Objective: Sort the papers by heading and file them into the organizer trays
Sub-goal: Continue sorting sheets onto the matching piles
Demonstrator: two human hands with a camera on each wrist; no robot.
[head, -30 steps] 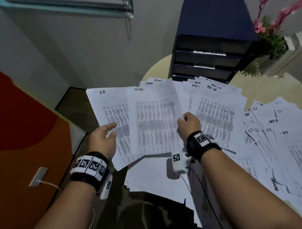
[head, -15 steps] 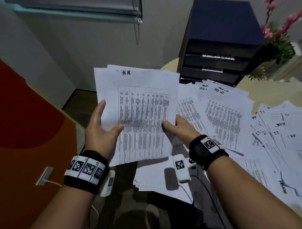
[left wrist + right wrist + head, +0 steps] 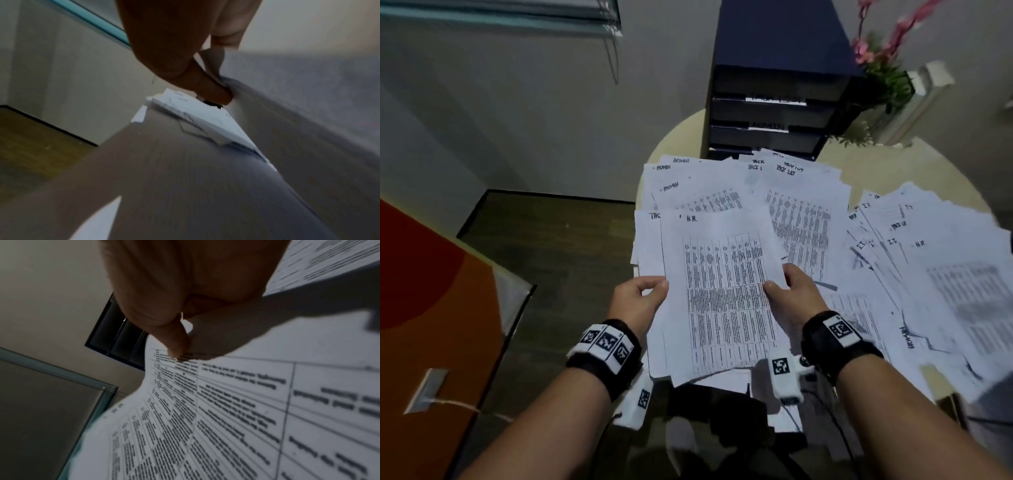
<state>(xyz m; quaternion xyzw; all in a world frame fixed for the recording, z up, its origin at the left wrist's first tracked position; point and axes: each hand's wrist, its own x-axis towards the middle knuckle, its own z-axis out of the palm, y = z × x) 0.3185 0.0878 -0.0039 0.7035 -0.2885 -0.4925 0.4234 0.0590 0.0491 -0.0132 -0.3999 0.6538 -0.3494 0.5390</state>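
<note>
H.R. sheets (image 3: 722,291) pinched at both side edges between fingers (image 3: 774,286).

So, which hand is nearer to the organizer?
Right. The right hand grips the H.R. sheet's right edge, closer below the organizer; the left hand holds the left edge, farther off to the left.
</note>
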